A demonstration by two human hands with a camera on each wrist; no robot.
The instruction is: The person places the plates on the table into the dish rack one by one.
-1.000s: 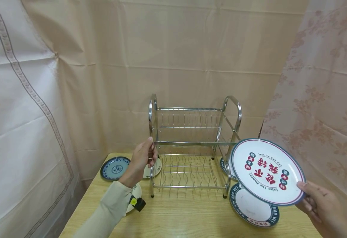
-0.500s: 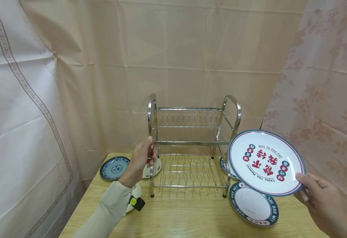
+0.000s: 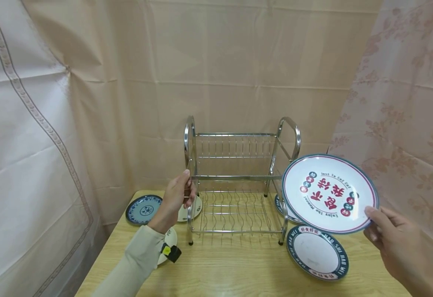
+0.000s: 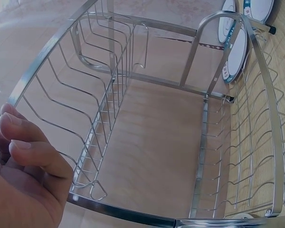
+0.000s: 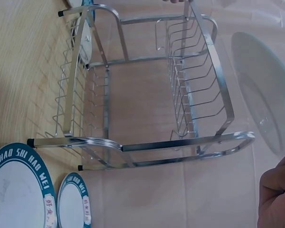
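Your right hand [image 3: 396,237] grasps the printed plate [image 3: 329,193] at its near right rim, thumb on the upper face, fingers beneath. The plate is raised off the table [image 3: 231,268], right of the rack [image 3: 238,177], face up and tilted toward you. This rim hold probably leaves the opposite edge free; expect that edge to droop if the pinch slackens (the weight lies left of your hand). Your left hand [image 3: 173,196] pinches the left end of the rack's front rail [image 5: 213,56], presumably to steady the frame.

Note the obstructions. The right handle [image 3: 298,138] stands between the plate and the rack's wire slots. The raised plate partly hides the rear plate [image 5: 72,202], which lies beyond the lettered plate [image 3: 316,251]. Your left sleeve [image 3: 138,251] partly covers the near white plate [image 3: 171,237]. The far white plate [image 3: 191,209] shows behind the rack's left post; the blue plate [image 3: 144,210] lies farther left.
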